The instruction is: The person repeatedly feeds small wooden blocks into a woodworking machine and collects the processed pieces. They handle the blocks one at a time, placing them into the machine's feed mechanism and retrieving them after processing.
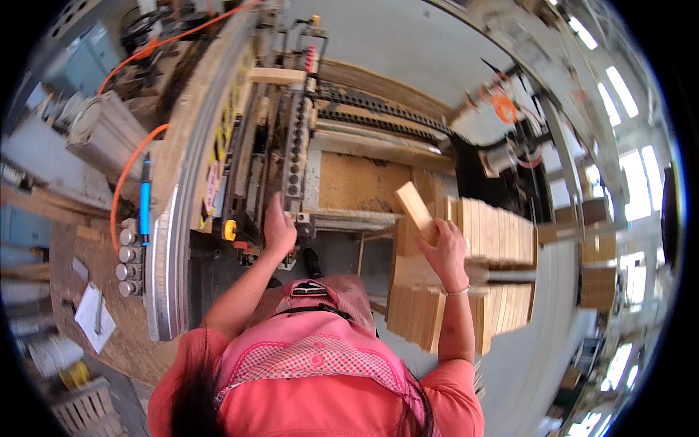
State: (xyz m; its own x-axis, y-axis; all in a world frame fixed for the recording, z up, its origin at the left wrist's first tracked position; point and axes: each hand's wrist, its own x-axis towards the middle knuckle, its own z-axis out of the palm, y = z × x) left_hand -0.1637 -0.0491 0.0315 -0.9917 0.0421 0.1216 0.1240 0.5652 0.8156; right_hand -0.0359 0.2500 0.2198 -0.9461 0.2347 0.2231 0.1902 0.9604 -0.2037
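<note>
Right hand [444, 251] clasped around smooth pale wooden block [415, 207] above stacked blocks [495, 233]; left hand [279, 227] resting half-curled, empty, on grey metal drilling machine [295, 146].

A row of small yellow labels [234, 109] runs along the side of the machine's long metal rail, upper left of centre, each a squarish patch whose print is too small to make out. Just below them on the same rail sits a narrow white label with red marking [212, 186]. At the lower left, a white sheet of paper [95, 317] lies on the counter.
</note>
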